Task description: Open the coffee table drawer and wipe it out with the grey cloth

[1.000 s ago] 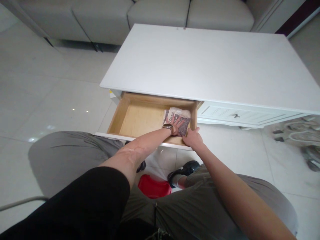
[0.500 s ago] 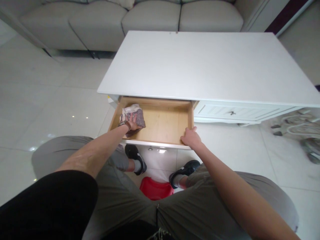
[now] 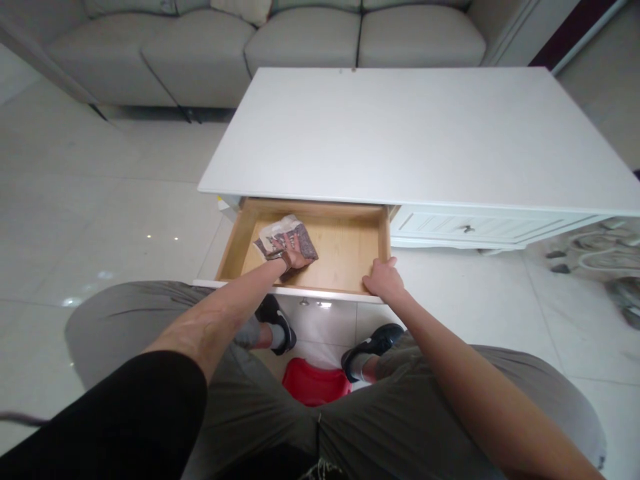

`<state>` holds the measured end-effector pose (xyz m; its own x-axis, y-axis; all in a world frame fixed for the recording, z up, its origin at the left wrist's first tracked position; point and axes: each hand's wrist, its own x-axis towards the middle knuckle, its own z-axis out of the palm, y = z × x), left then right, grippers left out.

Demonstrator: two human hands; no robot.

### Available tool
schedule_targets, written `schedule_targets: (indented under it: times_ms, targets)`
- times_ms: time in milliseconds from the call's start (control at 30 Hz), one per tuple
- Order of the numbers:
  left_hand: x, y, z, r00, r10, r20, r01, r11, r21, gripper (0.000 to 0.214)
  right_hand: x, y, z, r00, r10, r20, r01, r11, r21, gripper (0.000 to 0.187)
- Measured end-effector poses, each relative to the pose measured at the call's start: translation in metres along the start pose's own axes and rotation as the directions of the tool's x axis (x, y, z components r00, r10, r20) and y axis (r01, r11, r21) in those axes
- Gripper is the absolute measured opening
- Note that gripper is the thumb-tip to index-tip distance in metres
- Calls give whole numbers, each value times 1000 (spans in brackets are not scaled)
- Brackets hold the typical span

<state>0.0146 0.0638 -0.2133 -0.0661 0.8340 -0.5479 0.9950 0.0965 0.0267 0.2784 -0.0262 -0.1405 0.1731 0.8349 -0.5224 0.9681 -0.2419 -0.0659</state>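
Note:
A wooden drawer with a white front is pulled out of the white coffee table. In its left half lies a plastic bag with pale print and dark, grainy contents. My left hand, a watch at its wrist, rests on top of the bag with the fingers spread; the underside of that hand is hidden. At the drawer's front right corner, my right hand is closed over the rim, thumb and fingers on either side of the wood.
Below the drawer, a red plastic object sits on the floor between my shoes. A closed drawer with a small knob is at the right of the table. Behind stands a grey sofa. White metal tubing is at far right.
My left hand and the bag have moved right, toward the drawer's middle, and the bag lies flatter. My right hand stays on the drawer corner.

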Motion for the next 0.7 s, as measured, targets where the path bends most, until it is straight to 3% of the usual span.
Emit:
schedule_targets:
  times_ms: [133,267,433,567,700]
  targets:
    - [-5,44,13,998,-57,2,57,998,30,117,1,0,2,1000,3,-16,-3,1000,2,43]
    - [-15,93,28,996,93,0,-93,994,58,115,0,0,1,1000,0,-24,0,1000,7,43]
    - [-27,144,48,959,282,-5,-282,959,24,111,-4,0,-3,1000,-9,-9,10,999,36,46]
    - [-30,168,59,924,382,2,-382,924,9,76,-2,0,-7,999,-25,27,23,997,70,57]
    - [-26,175,58,901,434,18,-433,901,-24,74,0,-3,-15,997,-40,59,36,997,69,71]
